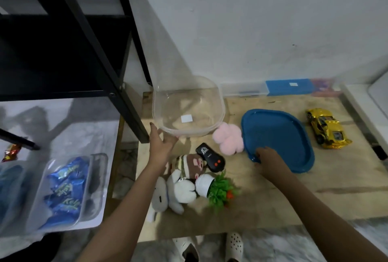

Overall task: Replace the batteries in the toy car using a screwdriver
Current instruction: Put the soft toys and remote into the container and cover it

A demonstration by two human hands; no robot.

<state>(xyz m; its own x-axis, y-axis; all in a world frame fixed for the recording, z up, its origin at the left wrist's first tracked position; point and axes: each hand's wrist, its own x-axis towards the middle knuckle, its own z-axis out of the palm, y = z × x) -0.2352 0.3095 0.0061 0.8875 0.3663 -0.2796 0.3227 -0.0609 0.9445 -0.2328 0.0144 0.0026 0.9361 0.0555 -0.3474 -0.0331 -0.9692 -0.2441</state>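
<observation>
A: Across the wooden board (273, 198), biggest first: black shelf frame (88, 51) on the left, then clear plastic tub (189, 106), blue lid (277, 140), then plush toys (180, 186), pink fluffy thing (228, 140), little fake plant (220, 190), black remote (211, 158).

B: And the toy car (327, 128)?

A: Yellow, far right of the board, near the edge, well apart from both hands. Lies wheels down, I think; blurry tho.

B: Hands?

A: Left hand (161, 142) is at the tub's near rim, fingers spread & loose, touching the rim, not clamped. Right hand (266, 155) has fingers curled over the lid's near edge, looks like a grip on it.

B: How'll the car handle?

A: Prob light, hard plastic shell, glossy so a bit slick. Wheels will roll, so don't push it. Take it across the body, mid-length, between front & rear wheels, then flip it; battery hatch is likely underneath. Spoiler & mirrors look thin, avoid those.

B: Screwdriver?

A: Can't see one. Task barely begun, imo.
</observation>
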